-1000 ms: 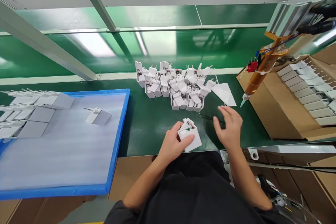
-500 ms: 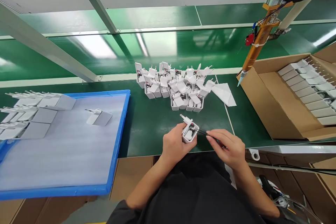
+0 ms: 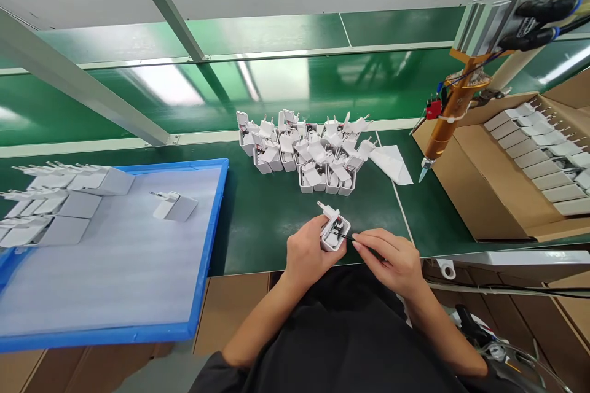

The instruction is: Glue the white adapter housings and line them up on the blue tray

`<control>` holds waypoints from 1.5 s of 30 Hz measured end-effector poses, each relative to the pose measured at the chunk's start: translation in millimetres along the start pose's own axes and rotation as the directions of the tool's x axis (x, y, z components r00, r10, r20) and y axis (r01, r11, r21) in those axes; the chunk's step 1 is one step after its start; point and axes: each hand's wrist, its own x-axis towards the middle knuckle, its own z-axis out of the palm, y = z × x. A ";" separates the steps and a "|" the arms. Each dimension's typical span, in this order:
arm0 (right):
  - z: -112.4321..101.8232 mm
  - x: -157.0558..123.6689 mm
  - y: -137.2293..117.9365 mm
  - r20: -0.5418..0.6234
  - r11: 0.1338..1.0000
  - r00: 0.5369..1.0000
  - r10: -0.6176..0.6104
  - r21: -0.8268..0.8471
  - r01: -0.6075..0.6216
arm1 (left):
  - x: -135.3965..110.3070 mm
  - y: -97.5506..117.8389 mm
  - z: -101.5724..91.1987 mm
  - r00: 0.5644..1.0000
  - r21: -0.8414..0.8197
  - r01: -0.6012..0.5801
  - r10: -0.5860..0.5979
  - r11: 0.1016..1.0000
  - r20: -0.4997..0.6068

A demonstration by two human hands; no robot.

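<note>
My left hand point(image 3: 308, 254) is closed around a small white charger housing point(image 3: 334, 231), held open side up near the bench's front edge, its plug lid tilted up. My right hand point(image 3: 389, 256) pinches thin black tweezers point(image 3: 349, 237) whose tips reach into the housing. Behind them a pile of several open white charger housings point(image 3: 310, 150) lies on the green bench point(image 3: 262, 215).
A blue-rimmed foam tray point(image 3: 212, 221) on the left carries closed white chargers, one point(image 3: 175, 205) apart from the rows. A cardboard box point(image 3: 479, 196) on the right holds rows of chargers. An orange dispenser nozzle point(image 3: 445, 129) hangs above its corner. White paper point(image 3: 391, 163) lies beside the pile.
My right hand has taken up the tweezers from the bench and brought their tips into the housing. My left hand has turned the housing more upright.
</note>
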 end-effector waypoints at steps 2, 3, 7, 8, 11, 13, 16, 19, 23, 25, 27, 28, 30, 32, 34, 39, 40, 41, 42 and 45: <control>-3.9 1.6 1.8 0.016 1.000 1.000 -0.002 0.014 0.002 | 0.1 -0.7 -0.9 1.000 -0.018 0.002 -0.002 1.000 0.001; -6.6 2.6 3.2 0.027 1.000 1.000 -0.010 0.014 0.009 | 0.3 -1.1 -1.4 1.000 -0.033 -0.006 0.005 0.999 -0.003; -20.2 7.4 10.7 0.141 0.997 0.987 -0.077 -0.002 0.078 | 1.0 -2.9 -4.3 0.998 -0.100 -0.041 0.045 0.994 0.037; -23.6 8.3 12.5 0.173 0.996 0.982 -0.083 -0.004 0.085 | 1.1 -3.9 -5.4 0.997 -0.111 -0.034 0.041 0.993 0.068; -29.8 8.6 18.8 0.193 0.999 0.980 -0.051 0.003 0.051 | 2.1 -10.7 -10.3 0.987 -0.142 0.023 0.000 0.990 0.161; -28.2 6.0 25.4 0.178 1.000 0.984 0.011 0.001 -0.011 | 3.1 -19.3 -15.7 0.983 -0.167 0.042 -0.011 0.985 0.185; -15.6 -1.9 40.5 0.186 0.991 0.974 0.132 -0.058 -0.123 | 4.7 -34.2 -27.1 0.979 -0.176 0.071 -0.035 0.982 0.202; 3.4 -10.8 55.7 0.187 0.973 0.964 0.189 -0.165 -0.159 | 6.6 -42.3 -39.6 0.960 -0.158 0.154 -0.111 0.975 0.256; 17.2 -16.0 60.3 0.124 0.960 0.980 0.157 -0.254 -0.121 | 11.9 -38.4 -45.4 0.941 -0.164 0.247 -0.195 0.955 0.277; 13.9 -13.9 57.8 -0.023 0.963 0.991 0.135 -0.232 -0.137 | 14.7 -34.4 -40.7 0.942 -0.172 0.275 -0.229 0.946 0.244; 4.9 -7.9 57.7 -0.257 0.959 0.961 0.100 -0.231 -0.162 | 16.3 -32.0 -32.3 0.952 -0.184 0.275 -0.239 0.944 0.192; -0.9 -3.3 59.9 -0.368 0.953 0.926 0.086 -0.242 -0.184 | 16.6 -31.8 -27.5 0.958 -0.193 0.264 -0.233 0.945 0.166; -13.1 8.6 69.5 -0.525 0.940 0.846 0.095 -0.233 -0.251 | 16.3 -33.6 -18.6 0.972 -0.213 0.224 -0.202 0.951 0.118; -23.7 22.9 84.8 -0.576 0.940 0.794 0.192 -0.124 -0.318 | 15.6 -37.4 -13.4 0.987 -0.212 0.156 -0.141 0.965 0.082; -30.9 37.4 103.0 -0.524 0.940 0.798 0.297 0.014 -0.341 | 15.0 -41.3 -14.0 0.997 -0.171 0.057 -0.047 0.984 0.063; -37.4 62.4 145.7 -0.353 0.922 0.858 0.374 0.045 -0.384 | 10.2 -42.5 -35.4 0.955 -0.022 -0.194 0.194 0.981 0.222; -39.0 65.7 153.5 -0.382 0.908 0.833 0.400 0.039 -0.418 | 8.3 -42.1 -39.4 0.946 -0.007 -0.209 0.204 0.978 0.253; -41.1 69.0 161.2 -0.419 0.890 0.800 0.429 0.045 -0.453 | 6.4 -41.9 -42.3 0.941 0.004 -0.214 0.206 0.977 0.267; -43.8 72.6 168.8 -0.448 0.875 0.771 0.453 0.055 -0.482 | 4.5 -42.2 -44.0 0.940 0.011 -0.220 0.209 0.975 0.268; -52.7 87.6 189.3 -0.451 0.864 0.757 0.473 0.069 -0.499 | 1.4 -45.1 -42.6 0.942 0.001 -0.254 0.247 0.967 0.227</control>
